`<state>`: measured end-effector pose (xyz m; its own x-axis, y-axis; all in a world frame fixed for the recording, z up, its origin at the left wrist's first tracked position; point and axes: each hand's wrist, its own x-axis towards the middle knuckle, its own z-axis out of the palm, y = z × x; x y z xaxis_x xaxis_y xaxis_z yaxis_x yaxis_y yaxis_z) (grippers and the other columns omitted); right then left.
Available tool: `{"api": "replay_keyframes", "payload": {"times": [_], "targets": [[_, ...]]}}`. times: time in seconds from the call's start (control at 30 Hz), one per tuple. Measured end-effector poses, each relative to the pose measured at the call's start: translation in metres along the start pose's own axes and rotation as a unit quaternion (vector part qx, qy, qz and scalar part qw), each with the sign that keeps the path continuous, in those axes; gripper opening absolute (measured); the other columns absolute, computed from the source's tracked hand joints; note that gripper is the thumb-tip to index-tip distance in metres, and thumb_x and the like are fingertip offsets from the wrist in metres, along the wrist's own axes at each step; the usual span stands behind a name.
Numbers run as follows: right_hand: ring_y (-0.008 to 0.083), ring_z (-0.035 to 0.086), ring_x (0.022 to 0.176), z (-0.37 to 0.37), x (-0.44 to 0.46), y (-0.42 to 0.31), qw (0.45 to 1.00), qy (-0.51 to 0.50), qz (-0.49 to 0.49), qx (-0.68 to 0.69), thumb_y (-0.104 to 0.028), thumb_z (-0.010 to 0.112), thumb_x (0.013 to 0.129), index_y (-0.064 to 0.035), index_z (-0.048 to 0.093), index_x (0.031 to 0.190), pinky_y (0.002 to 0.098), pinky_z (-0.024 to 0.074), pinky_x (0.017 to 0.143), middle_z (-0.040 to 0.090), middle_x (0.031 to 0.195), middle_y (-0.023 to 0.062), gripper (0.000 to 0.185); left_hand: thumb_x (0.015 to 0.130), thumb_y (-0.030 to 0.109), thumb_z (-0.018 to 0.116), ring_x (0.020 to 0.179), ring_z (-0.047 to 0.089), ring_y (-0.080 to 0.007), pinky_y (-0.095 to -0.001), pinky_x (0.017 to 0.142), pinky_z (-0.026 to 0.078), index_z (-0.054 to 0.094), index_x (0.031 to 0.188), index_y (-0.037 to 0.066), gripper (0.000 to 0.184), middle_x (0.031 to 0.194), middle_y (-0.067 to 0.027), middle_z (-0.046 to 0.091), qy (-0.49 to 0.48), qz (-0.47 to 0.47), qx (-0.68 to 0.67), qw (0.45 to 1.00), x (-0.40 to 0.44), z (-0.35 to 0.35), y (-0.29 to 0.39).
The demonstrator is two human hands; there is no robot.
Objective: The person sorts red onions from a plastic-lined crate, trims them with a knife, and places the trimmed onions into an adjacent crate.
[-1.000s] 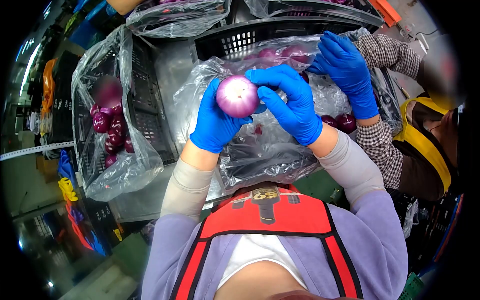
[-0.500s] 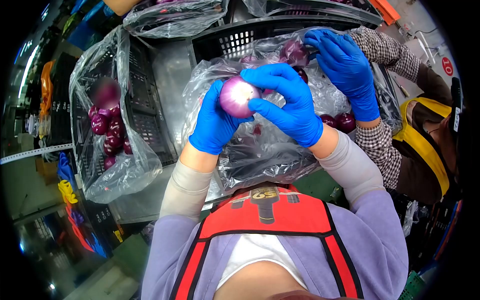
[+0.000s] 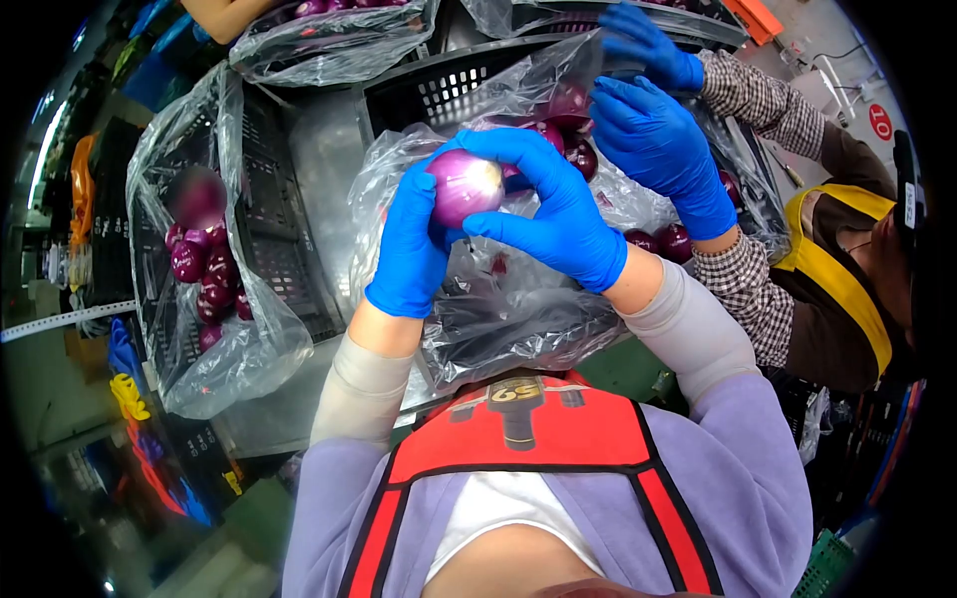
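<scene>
A peeled red onion (image 3: 465, 189), glossy purple with a pale end, is held up between my blue-gloved hands. My left hand (image 3: 407, 254) is wrapped round its left side and underside. From the right, my right hand (image 3: 566, 219) curves about the onion, index finger over its top and thumb against its lower right. The pale end now points right, toward my right palm. Below my hands lies a clear plastic liner (image 3: 518, 309) in a black crate, with several red onions (image 3: 581, 157) farther back in it.
At left, a lined crate holds several red onions (image 3: 187, 261). Another lined crate (image 3: 339, 50) stands at the back. On the right, a co-worker's blue-gloved hands (image 3: 663, 149) reach over the same crate, close to my right hand. A metal surface (image 3: 324, 149) lies between the crates.
The onion has turned so its pale end faces right instead of toward me, and my right fingers have spread around it. The co-worker's hands have separated, one moving toward the back.
</scene>
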<state>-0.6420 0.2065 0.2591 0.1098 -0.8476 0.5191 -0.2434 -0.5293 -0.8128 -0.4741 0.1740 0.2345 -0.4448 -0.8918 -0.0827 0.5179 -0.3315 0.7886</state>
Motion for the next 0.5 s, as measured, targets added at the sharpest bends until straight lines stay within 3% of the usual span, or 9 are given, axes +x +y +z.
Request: {"api": "replay_keyframes", "payload": {"times": [0.1, 0.23, 0.3, 0.37, 0.43, 0.5], "targets": [[0.0201, 0.053, 0.117, 0.002, -0.0009, -0.0048, 0.993, 0.011, 0.063, 0.094, -0.009, 0.081, 0.071, -0.0081, 0.052, 0.13, 0.0326, 0.0459, 0.095, 0.052, 0.132, 0.0091, 0.066, 0.087, 0.044, 0.064, 0.116, 0.055, -0.0243, -0.0384, 0.094, 0.051, 0.044, 0.136, 0.005, 0.066, 0.131, -0.0116, 0.052, -0.018, 0.046, 0.017, 0.999, 0.0014, 0.0025, 0.0043], [0.0199, 0.053, 0.117, -0.0016, -0.0033, -0.005, 0.999, 0.013, 0.027, 0.038, -0.009, 0.082, 0.07, -0.0076, 0.051, 0.13, 0.0325, 0.047, 0.094, 0.053, 0.13, 0.0086, 0.068, 0.08, 0.035, 0.075, 0.118, 0.054, -0.0251, -0.0385, 0.096, 0.05, 0.042, 0.138, 0.005, 0.073, 0.135, -0.0118, 0.049, -0.046, 0.103, 0.013, 0.994, 0.0016, 0.0027, 0.0055], [0.0205, 0.055, 0.112, -0.003, -0.0026, -0.0095, 0.998, 0.02, -0.009, -0.053, -0.019, 0.081, 0.072, -0.0102, 0.057, 0.124, 0.0328, 0.049, 0.09, 0.056, 0.122, 0.0081, 0.058, 0.08, 0.034, 0.076, 0.119, 0.053, -0.0249, -0.0382, 0.097, 0.049, 0.042, 0.138, 0.005, 0.074, 0.136, -0.012, 0.048, -0.037, 0.113, 0.018, 0.993, -0.0003, 0.0005, 0.0036], [0.0217, 0.055, 0.112, -0.0017, -0.0042, -0.0058, 0.999, 0.015, 0.003, -0.038, -0.019, 0.082, 0.071, -0.0104, 0.056, 0.124, 0.0334, 0.0487, 0.091, 0.056, 0.121, 0.0084, 0.06, 0.079, 0.033, 0.077, 0.121, 0.052, -0.0247, -0.038, 0.098, 0.048, 0.041, 0.138, 0.004, 0.074, 0.137, -0.0122, 0.047, -0.029, 0.123, 0.023, 0.992, -0.0032, -0.0027, 0.0005], [0.023, 0.055, 0.112, -0.0011, -0.004, -0.0021, 0.999, 0.01, 0.015, -0.031, -0.02, 0.082, 0.071, -0.0106, 0.055, 0.125, 0.034, 0.0484, 0.092, 0.056, 0.12, 0.0088, 0.061, 0.08, 0.028, 0.077, 0.123, 0.049, -0.024, -0.0381, 0.102, 0.044, 0.042, 0.137, 0.004, 0.072, 0.138, -0.0117, 0.046, 0.001, 0.181, 0.16, 0.97, -0.0019, -0.0049, -0.0019], [0.0224, 0.056, 0.11, 0.0048, -0.0027, -0.0014, 0.999, -0.002, 0.029, 0.026, -0.019, 0.082, 0.071, -0.011, 0.051, 0.129, 0.0331, 0.05, 0.09, 0.056, 0.117, 0.008, 0.066, 0.081, 0.028, 0.075, 0.124, 0.048, -0.0239, -0.0387, 0.104, 0.042, 0.042, 0.138, 0.005, 0.07, 0.139, -0.0115, 0.045, -0.001, 0.185, 0.165, 0.969, 0.0008, -0.0044, -0.0024]]}}
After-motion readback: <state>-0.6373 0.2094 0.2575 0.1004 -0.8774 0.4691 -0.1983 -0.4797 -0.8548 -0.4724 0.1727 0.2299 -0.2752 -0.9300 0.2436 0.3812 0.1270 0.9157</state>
